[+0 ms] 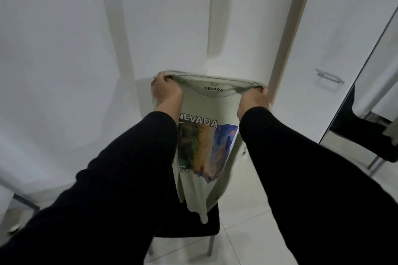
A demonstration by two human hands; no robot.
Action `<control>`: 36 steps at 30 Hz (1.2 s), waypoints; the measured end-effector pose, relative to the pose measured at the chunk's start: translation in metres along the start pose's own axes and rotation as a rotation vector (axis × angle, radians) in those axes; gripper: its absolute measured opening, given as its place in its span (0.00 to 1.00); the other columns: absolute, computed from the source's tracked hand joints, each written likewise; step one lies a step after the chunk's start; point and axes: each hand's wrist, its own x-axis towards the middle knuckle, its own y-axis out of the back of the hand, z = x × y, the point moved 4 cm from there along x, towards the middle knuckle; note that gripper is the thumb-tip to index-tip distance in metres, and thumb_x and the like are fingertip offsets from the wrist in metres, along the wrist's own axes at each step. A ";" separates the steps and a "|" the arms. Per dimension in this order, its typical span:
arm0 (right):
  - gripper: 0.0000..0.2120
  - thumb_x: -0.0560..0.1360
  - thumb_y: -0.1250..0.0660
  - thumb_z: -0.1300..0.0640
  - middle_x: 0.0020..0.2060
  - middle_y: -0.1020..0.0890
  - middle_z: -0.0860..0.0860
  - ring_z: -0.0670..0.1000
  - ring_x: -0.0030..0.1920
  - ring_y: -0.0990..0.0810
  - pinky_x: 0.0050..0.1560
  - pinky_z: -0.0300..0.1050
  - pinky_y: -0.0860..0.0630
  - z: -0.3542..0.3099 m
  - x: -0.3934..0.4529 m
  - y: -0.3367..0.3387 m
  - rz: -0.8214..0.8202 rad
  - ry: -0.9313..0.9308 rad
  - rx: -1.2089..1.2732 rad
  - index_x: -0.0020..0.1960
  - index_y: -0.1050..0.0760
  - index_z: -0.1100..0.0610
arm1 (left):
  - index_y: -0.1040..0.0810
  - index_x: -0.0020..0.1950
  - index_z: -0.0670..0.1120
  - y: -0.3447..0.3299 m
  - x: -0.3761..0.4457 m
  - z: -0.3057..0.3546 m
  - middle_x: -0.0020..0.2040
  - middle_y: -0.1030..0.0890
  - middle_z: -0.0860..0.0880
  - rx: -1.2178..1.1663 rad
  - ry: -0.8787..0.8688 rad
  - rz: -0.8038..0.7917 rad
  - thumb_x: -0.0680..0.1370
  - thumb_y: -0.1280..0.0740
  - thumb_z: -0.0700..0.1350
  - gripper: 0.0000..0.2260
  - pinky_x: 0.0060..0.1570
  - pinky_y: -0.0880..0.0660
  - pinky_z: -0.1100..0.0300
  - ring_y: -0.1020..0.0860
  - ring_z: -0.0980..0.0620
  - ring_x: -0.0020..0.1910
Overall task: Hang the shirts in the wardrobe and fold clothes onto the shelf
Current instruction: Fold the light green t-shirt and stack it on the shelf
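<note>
A pale green T-shirt (212,103) with the word NEVADA and a colourful print hangs in front of me, collar up. My left hand (165,90) grips its left shoulder and my right hand (254,99) grips its right shoulder, both with fingers curled over the top edge. The hem dangles just above a black chair seat (212,225). Both my arms wear black sleeves. No hanger is in view.
White wardrobe doors (64,49) fill the left and centre. A white door with a metal handle (327,78) stands at right, a mirror (374,101) beside it. White floor tiles (247,232) lie below. A dark frame (23,202) shows at lower left.
</note>
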 end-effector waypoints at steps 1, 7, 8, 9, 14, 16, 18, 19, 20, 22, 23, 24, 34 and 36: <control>0.19 0.81 0.48 0.58 0.44 0.29 0.52 0.45 0.33 0.31 0.33 0.36 0.33 -0.002 0.001 0.000 0.014 0.006 0.039 0.70 0.36 0.60 | 0.25 0.61 0.47 -0.001 -0.001 0.004 0.61 0.24 0.45 -0.043 -0.007 -0.008 0.82 0.48 0.41 0.15 0.58 0.28 0.55 0.25 0.44 0.57; 0.17 0.82 0.48 0.54 0.48 0.24 0.45 0.49 0.47 0.26 0.48 0.40 0.30 -0.024 -0.001 -0.001 0.133 -0.087 0.250 0.67 0.29 0.44 | 0.28 0.64 0.43 -0.003 -0.004 0.027 0.57 0.23 0.45 -0.250 -0.100 -0.258 0.82 0.48 0.43 0.15 0.53 0.28 0.56 0.26 0.46 0.56; 0.17 0.82 0.47 0.54 0.49 0.23 0.46 0.49 0.47 0.26 0.48 0.39 0.30 -0.029 -0.001 0.002 0.130 -0.084 0.263 0.67 0.28 0.45 | 0.27 0.64 0.41 -0.006 -0.004 0.028 0.53 0.22 0.45 -0.368 -0.024 -0.375 0.82 0.47 0.44 0.15 0.50 0.27 0.56 0.26 0.46 0.54; 0.17 0.82 0.47 0.55 0.51 0.22 0.47 0.49 0.48 0.26 0.48 0.39 0.31 -0.033 -0.001 0.003 0.127 -0.085 0.270 0.67 0.28 0.46 | 0.26 0.62 0.40 -0.008 -0.008 0.030 0.50 0.22 0.46 -0.494 0.070 -0.505 0.83 0.47 0.46 0.16 0.47 0.25 0.56 0.25 0.47 0.52; 0.19 0.82 0.48 0.57 0.64 0.24 0.50 0.51 0.58 0.25 0.52 0.36 0.33 -0.045 0.000 0.004 0.109 -0.034 0.267 0.70 0.30 0.50 | 0.22 0.53 0.41 -0.007 -0.031 0.039 0.45 0.18 0.43 -0.699 0.255 -0.948 0.82 0.49 0.54 0.21 0.46 0.20 0.54 0.19 0.47 0.44; 0.19 0.82 0.48 0.56 0.66 0.25 0.50 0.52 0.63 0.26 0.54 0.36 0.33 -0.044 0.000 0.005 0.101 -0.018 0.292 0.71 0.30 0.50 | 0.23 0.54 0.39 -0.005 -0.038 0.040 0.46 0.18 0.42 -0.709 0.295 -1.046 0.81 0.49 0.57 0.25 0.47 0.20 0.54 0.19 0.45 0.44; 0.19 0.82 0.48 0.55 0.67 0.26 0.50 0.52 0.64 0.27 0.59 0.37 0.33 -0.043 0.002 0.003 0.083 -0.017 0.312 0.71 0.31 0.50 | 0.22 0.54 0.39 -0.003 -0.042 0.038 0.47 0.19 0.41 -0.657 0.309 -1.099 0.81 0.50 0.59 0.27 0.48 0.21 0.54 0.20 0.45 0.45; 0.19 0.82 0.48 0.54 0.67 0.26 0.50 0.52 0.64 0.27 0.61 0.38 0.32 -0.044 0.001 0.003 0.075 -0.022 0.311 0.71 0.30 0.50 | 0.22 0.53 0.39 -0.002 -0.043 0.037 0.46 0.19 0.41 -0.634 0.310 -1.108 0.81 0.51 0.60 0.28 0.48 0.21 0.54 0.19 0.45 0.44; 0.18 0.82 0.47 0.52 0.66 0.26 0.50 0.52 0.63 0.26 0.64 0.40 0.31 -0.046 -0.004 0.003 0.049 -0.029 0.299 0.70 0.29 0.50 | 0.22 0.52 0.39 -0.002 -0.043 0.036 0.45 0.19 0.42 -0.620 0.314 -1.113 0.81 0.51 0.60 0.28 0.47 0.21 0.54 0.19 0.45 0.43; 0.17 0.79 0.42 0.46 0.63 0.23 0.49 0.51 0.60 0.24 0.63 0.46 0.26 -0.043 0.004 0.001 -0.055 -0.077 0.277 0.65 0.25 0.47 | 0.22 0.51 0.39 0.000 -0.042 0.035 0.43 0.18 0.42 -0.605 0.330 -1.122 0.81 0.52 0.60 0.28 0.45 0.20 0.55 0.19 0.46 0.41; 0.16 0.78 0.40 0.45 0.61 0.21 0.49 0.51 0.58 0.22 0.60 0.48 0.24 -0.037 0.013 -0.003 -0.110 -0.127 0.269 0.62 0.22 0.46 | 0.22 0.51 0.39 0.002 -0.041 0.035 0.42 0.18 0.42 -0.602 0.338 -1.119 0.81 0.52 0.60 0.28 0.44 0.20 0.55 0.19 0.46 0.40; 0.15 0.78 0.40 0.45 0.59 0.19 0.50 0.52 0.57 0.21 0.59 0.49 0.22 -0.033 0.015 -0.005 -0.154 -0.178 0.254 0.59 0.21 0.47 | 0.22 0.50 0.39 0.003 -0.040 0.034 0.42 0.18 0.42 -0.598 0.343 -1.116 0.81 0.52 0.59 0.28 0.43 0.20 0.56 0.19 0.46 0.40; 0.29 0.79 0.55 0.41 0.42 0.14 0.56 0.55 0.44 0.16 0.50 0.49 0.21 -0.030 -0.010 -0.016 -0.616 -0.376 -0.084 0.48 0.19 0.56 | 0.20 0.44 0.41 0.017 -0.020 0.012 0.38 0.18 0.45 -0.587 0.383 -1.074 0.81 0.52 0.58 0.27 0.39 0.20 0.59 0.19 0.48 0.37; 0.29 0.78 0.54 0.40 0.40 0.14 0.56 0.55 0.40 0.16 0.50 0.48 0.21 -0.026 -0.016 -0.020 -0.704 -0.394 -0.132 0.45 0.19 0.56 | 0.17 0.37 0.42 0.019 -0.016 0.004 0.35 0.18 0.45 -0.583 0.391 -1.082 0.81 0.52 0.58 0.31 0.36 0.20 0.59 0.18 0.49 0.33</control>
